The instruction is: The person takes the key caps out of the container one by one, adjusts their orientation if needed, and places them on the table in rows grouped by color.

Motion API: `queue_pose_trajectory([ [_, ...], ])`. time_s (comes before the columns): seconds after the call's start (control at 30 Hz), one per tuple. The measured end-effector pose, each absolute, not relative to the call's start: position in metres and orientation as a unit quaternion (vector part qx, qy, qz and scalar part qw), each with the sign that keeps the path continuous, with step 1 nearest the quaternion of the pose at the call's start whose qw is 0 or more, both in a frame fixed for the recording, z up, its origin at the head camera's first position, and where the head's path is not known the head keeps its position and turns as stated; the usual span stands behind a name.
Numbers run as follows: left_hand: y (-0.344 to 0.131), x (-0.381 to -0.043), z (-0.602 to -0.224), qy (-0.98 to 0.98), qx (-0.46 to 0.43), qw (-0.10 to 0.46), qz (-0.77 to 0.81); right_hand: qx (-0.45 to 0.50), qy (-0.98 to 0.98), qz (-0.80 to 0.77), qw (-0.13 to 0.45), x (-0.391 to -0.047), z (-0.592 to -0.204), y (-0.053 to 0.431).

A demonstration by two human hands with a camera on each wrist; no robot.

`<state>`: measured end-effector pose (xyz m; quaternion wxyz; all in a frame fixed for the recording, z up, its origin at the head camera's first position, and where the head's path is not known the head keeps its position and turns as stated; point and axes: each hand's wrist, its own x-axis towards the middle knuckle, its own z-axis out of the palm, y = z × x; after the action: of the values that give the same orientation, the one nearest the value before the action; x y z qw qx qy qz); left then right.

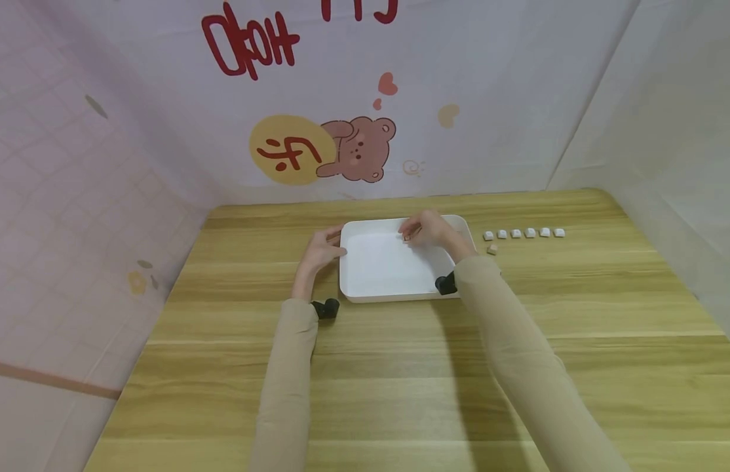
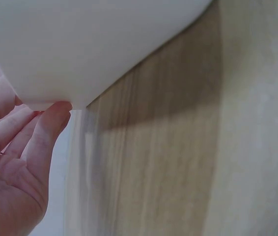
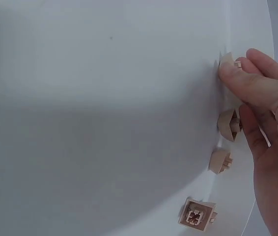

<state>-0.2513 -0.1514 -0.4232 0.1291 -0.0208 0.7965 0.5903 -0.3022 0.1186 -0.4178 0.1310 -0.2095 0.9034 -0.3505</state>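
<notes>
Where the right hand pinches, one keycap is partly hidden.

The tray is plain white. Under it, the table has yellow-brown wood stripes. Little caps inside it are tan; six caps right of it are white. Behind it, a bear picture is brown.
</notes>
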Motion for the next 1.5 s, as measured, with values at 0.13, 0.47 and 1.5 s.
queue_pose_trajectory([
  [0.13, -0.151, -0.25, -0.424, 0.794, -0.022, 0.13, 0.593, -0.215, 0.906, -0.343, 0.125, -0.303, -0.419, 0.121],
  [0.47, -0.152, -0.251, -0.424, 0.793, -0.015, 0.125, 0.596, -0.213, 0.891, -0.381, 0.122, -0.304, -0.415, 0.134],
  [1.5, -0.15, -0.25, -0.424, 0.793, -0.017, 0.122, 0.597, -0.064, 0.861, -0.491, 0.115, -0.281, -0.404, 0.27],
])
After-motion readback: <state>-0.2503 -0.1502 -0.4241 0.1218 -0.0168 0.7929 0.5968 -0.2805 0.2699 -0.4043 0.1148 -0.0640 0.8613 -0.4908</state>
